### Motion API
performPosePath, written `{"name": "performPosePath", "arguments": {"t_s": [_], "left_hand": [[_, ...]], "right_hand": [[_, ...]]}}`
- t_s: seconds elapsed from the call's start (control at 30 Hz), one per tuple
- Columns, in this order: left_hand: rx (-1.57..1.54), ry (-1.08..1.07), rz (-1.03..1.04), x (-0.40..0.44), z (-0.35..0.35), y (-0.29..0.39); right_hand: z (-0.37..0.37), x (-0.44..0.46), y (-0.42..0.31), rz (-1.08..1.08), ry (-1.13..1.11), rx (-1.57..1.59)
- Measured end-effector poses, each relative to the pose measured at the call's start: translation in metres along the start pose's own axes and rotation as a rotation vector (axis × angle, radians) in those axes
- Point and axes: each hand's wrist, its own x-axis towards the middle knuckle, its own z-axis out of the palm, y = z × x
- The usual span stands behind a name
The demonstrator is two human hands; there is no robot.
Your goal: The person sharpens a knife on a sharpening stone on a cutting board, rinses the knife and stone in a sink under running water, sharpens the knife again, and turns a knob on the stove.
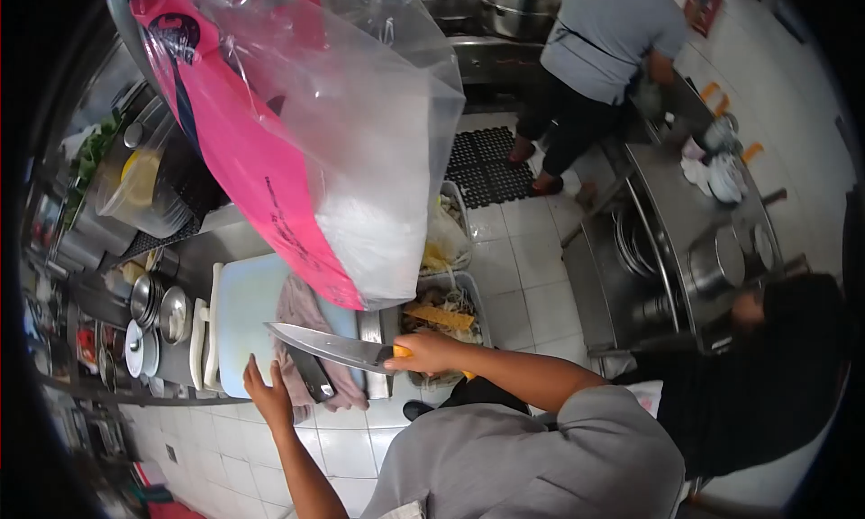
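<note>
My right hand (431, 352) is wrapped round the orange handle of a large chef's knife (329, 346). Its broad blade points left, above a crumpled greyish-pink cloth (302, 316). A second dark blade (313, 375) lies on that cloth, partly covered by the knife. My left hand (268, 390) is held by the near edge of a pale cutting board (245, 294), fingers apart and nothing in them. Whether it touches the board I cannot tell. A big clear and pink plastic bag (270, 177) with white contents hides the board's far right corner.
Bins of food scraps (478, 325) stand on the floor right of the counter. Metal bowls (174, 314) and a white lid (142, 350) sit at left. A co-worker (613, 41) stands beyond; another person in black (748, 384) is close on the right, near a steel table (671, 190).
</note>
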Motion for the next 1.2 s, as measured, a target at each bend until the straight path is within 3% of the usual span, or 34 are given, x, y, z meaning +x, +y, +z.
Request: {"name": "performPosePath", "arguments": {"t_s": [0.07, 0.13, 0.4, 0.5, 0.57, 0.6, 0.67, 0.87, 1.2], "left_hand": [[-0.029, -0.044, 0.031, 0.005, -0.016, -0.002], [0.042, -0.034, 0.351, 0.008, -0.028, 0.007], [0.296, -0.307, 0.521, -0.003, -0.017, 0.014], [0.029, -0.395, 0.444, -0.021, -0.019, 0.029], [0.036, -0.366, 0.506, -0.038, -0.014, 0.028], [0.171, -0.281, 0.576, -0.048, -0.009, 0.031], [0.115, -0.245, 0.598, -0.071, -0.002, 0.037], [0.072, -0.31, 0.553, -0.101, -0.016, 0.06], [0.117, -0.326, 0.435, -0.111, -0.016, 0.042]], "right_hand": [[0.017, 0.011, -0.01, -0.075, 0.12, -0.231], [0.023, 0.011, -0.025, -0.029, 0.071, -0.175], [0.03, 0.003, -0.031, 0.034, 0.048, -0.243], [0.033, -0.01, -0.026, 0.105, -0.031, -0.191], [0.035, -0.013, -0.002, 0.066, -0.037, -0.297], [0.029, -0.027, -0.022, 0.168, -0.056, -0.297], [0.027, -0.041, -0.007, 0.175, -0.07, -0.371], [0.025, -0.074, -0.011, 0.355, -0.088, -0.266], [0.018, -0.044, 0.003, 0.27, -0.156, -0.329]]}}
